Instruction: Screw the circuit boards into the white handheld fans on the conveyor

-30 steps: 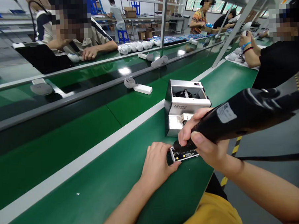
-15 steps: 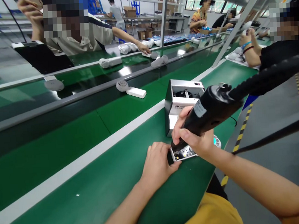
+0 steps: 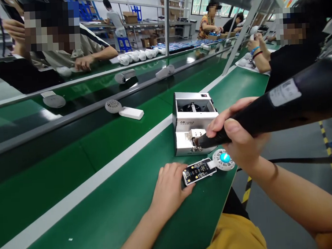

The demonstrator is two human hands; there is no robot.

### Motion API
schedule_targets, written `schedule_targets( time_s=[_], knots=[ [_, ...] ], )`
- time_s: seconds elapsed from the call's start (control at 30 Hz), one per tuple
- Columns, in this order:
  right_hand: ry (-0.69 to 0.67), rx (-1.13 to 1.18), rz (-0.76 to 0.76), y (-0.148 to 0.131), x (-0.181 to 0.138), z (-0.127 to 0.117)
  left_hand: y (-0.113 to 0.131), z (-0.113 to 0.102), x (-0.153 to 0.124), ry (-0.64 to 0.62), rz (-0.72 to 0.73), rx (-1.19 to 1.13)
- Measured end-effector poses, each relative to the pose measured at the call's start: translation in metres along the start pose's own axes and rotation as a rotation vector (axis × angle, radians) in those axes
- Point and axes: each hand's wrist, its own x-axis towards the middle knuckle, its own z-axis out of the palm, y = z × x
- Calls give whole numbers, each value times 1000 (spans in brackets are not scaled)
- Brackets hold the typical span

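Note:
My left hand [image 3: 170, 186] grips the near end of a small handheld fan [image 3: 199, 171] lying on the green bench, its handle uncovered so a black circuit board shows. The fan's round white head has a bright blue centre. In my right hand [image 3: 242, 137] is a thick black electric screwdriver [image 3: 264, 111], held at a slant with its fingers wrapped round the barrel. Its tip is at the front of a silver and black screw feeder [image 3: 195, 123], marked "TOOLS". Whether a screw sits on the bit is too small to tell.
Beyond a white strip, a green conveyor [image 3: 101, 149] carries a white fan [image 3: 131, 112]. More fans lie past the metal rail [image 3: 80, 110]. Co-workers sit across the line and at the right. A slanted metal post [image 3: 241, 33] rises beyond the feeder.
My right hand has moved the screwdriver from over the circuit board up to the feeder's front. My left hand stays on the fan. The conveyor fan appears farther left.

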Motion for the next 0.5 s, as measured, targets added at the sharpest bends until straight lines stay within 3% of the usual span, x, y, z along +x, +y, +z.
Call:
schedule_targets(
  time_s=[0.13,0.27,0.37,0.5],
  knots=[
    [-28,22,80,-7,-9,0,0,-1,0,-3,1,-9],
    [-174,92,232,-18,-32,-5,1,-1,2,0,0,1],
    [-284,102,257,-19,-50,-6,2,0,2,4,1,17],
    [-270,40,246,-13,-61,-2,3,-1,2,-2,-2,30]
  ],
)
